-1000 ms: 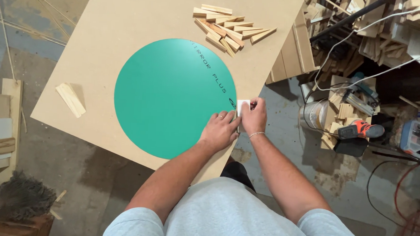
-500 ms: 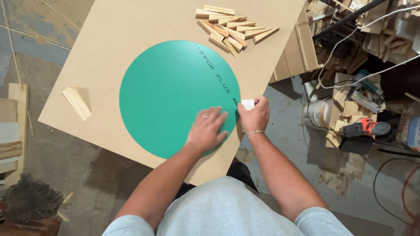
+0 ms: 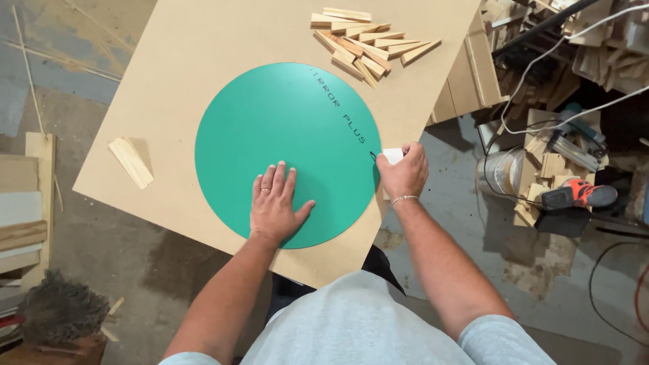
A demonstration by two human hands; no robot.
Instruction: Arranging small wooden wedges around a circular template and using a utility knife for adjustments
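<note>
A large green disc [image 3: 290, 136] lies flat on a tan board [image 3: 221, 29]. My left hand [image 3: 273, 203] rests palm down on the disc's near part, fingers spread. At the disc's right edge, my right hand [image 3: 405, 172] is closed around a small white object [image 3: 392, 156] with a dark tip touching the rim. What the white object is cannot be made out.
A pile of several short wood strips [image 3: 367, 42] lies on the board beyond the disc. One loose wood piece [image 3: 131, 162] sits near the board's left edge. Power tools, a bucket and cables [image 3: 562, 158] clutter the floor at right; stacked boards [image 3: 5, 210] stand at left.
My left hand has slid left from beside the right hand onto the disc's near part and flattened there. The right hand stays at the disc's right edge.
</note>
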